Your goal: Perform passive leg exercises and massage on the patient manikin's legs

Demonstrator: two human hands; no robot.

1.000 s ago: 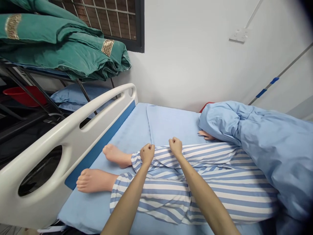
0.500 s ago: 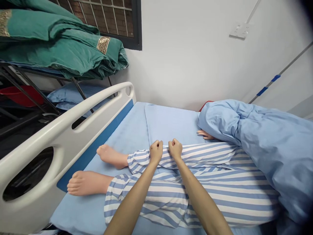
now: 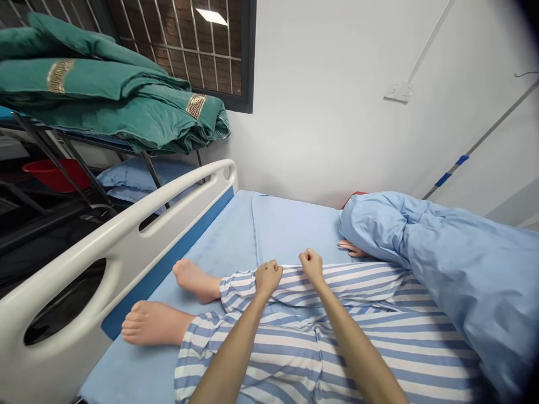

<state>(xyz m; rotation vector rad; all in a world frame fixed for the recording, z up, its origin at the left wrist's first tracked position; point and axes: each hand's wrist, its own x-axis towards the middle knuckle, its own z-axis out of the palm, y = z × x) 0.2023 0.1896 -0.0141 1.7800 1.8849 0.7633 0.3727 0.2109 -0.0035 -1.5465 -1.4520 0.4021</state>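
Observation:
My left hand [image 3: 268, 277] is curled into a fist on the far leg of the striped trousers [image 3: 295, 280], near the shin. A little to its right, my right hand [image 3: 312, 265] is also a fist, over or at that leg's upper edge; contact is unclear. Neither fist shows anything held. The blue-and-white trousers are worn by a figure lying on the bed, perhaps a manikin. Its bare far foot [image 3: 196, 279] and near foot [image 3: 155, 324] point left. Part of its hand [image 3: 351, 248] shows from under a blue quilt [image 3: 455, 247].
A white bed footboard [image 3: 126, 224] stands at the left, beside the blue sheet [image 3: 295, 221]. Beyond it, a metal rack carries a folded green blanket [image 3: 138, 112], with a red basin [image 3: 59, 175] lower down. A pole [image 3: 492, 137] leans near the wall at right.
My fists have moved farther apart, the right one shifting rightward and the left one turning more palm-down on the leg. The view has tilted slightly upward.

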